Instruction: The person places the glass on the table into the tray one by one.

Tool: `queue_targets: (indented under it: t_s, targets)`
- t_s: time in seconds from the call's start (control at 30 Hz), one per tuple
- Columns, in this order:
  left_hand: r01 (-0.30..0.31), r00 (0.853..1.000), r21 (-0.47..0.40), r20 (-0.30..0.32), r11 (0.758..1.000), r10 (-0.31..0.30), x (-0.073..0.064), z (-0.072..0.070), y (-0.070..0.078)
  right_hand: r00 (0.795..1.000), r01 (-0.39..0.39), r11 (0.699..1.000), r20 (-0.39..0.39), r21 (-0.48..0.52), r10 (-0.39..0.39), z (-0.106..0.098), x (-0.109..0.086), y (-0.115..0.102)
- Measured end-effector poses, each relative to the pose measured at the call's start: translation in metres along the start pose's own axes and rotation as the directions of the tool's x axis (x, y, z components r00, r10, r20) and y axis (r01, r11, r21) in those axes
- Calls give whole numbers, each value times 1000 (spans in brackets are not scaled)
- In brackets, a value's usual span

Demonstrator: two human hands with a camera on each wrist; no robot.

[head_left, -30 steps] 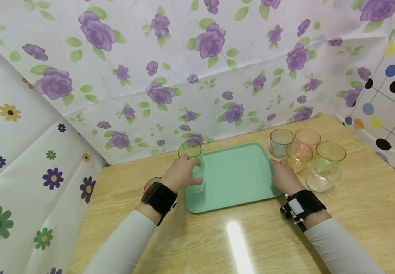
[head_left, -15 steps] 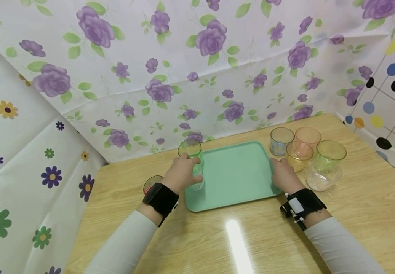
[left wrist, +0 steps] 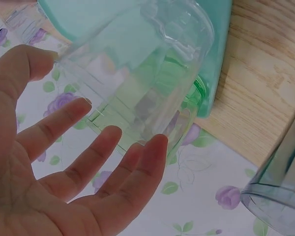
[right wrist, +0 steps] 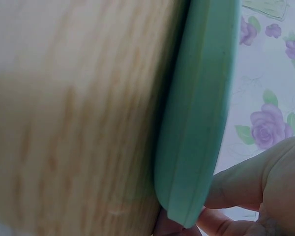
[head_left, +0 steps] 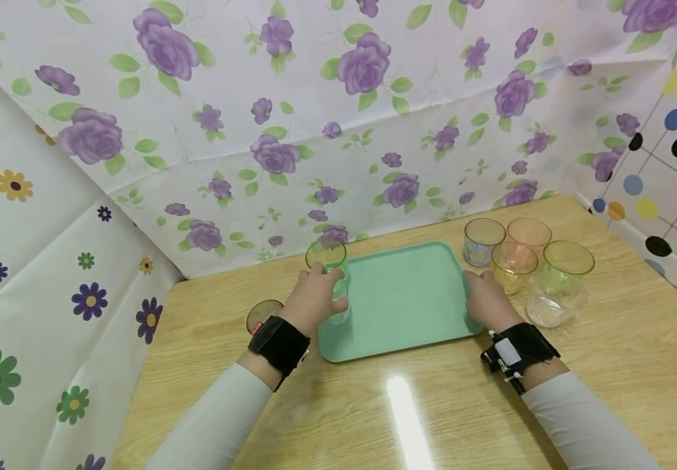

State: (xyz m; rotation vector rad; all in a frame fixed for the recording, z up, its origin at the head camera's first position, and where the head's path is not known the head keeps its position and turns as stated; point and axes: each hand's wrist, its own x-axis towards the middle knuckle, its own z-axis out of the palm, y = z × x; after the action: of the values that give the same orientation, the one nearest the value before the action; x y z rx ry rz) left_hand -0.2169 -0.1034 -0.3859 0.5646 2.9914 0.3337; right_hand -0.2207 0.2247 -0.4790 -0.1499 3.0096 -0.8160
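A mint-green tray (head_left: 403, 300) lies on the wooden table. On its left end stands a clear tumbler (left wrist: 137, 64), mostly hidden by my left hand (head_left: 313, 297) in the head view. In the left wrist view the fingers of that hand are spread around the tumbler's rim, loosely extended, with the thumb tip right at the edge. A green tumbler (head_left: 328, 256) stands just behind it by the tray's back left corner. My right hand (head_left: 487, 301) pinches the tray's right edge, thumb above and fingers (right wrist: 167, 225) below.
Right of the tray stand a bluish glass (head_left: 482, 251), a pink one (head_left: 531, 230), an amber one (head_left: 513, 277) and a green-rimmed one (head_left: 567, 267) above a clear base. A dark-rimmed glass (head_left: 260, 316) is beside my left wrist. A flowered sheet (head_left: 291, 196) backs the table.
Both hands stay almost where they were. My left wrist has shifted slightly to the right, showing more of the dark-rimmed glass. The tray and tumblers have not visibly moved.
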Motion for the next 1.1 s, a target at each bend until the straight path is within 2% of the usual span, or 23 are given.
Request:
queue_targets:
  t_s: [0.43, 0.73, 1.1]
  targets:
    - [14, 1000, 3, -5, 1000, -14, 2, -2, 1, 1000, 13, 1000, -7, -7, -13, -2, 1, 0]
    - [-4, 999, 5, -39, 1000, 5, -1, -1, 0, 1000, 4, 1000, -4, -7, -4, -5, 1, -4]
    - [-15, 1000, 32, -15, 999, 15, -7, -2, -6, 1000, 0, 1000, -8, -14, 0, -1, -2, -2]
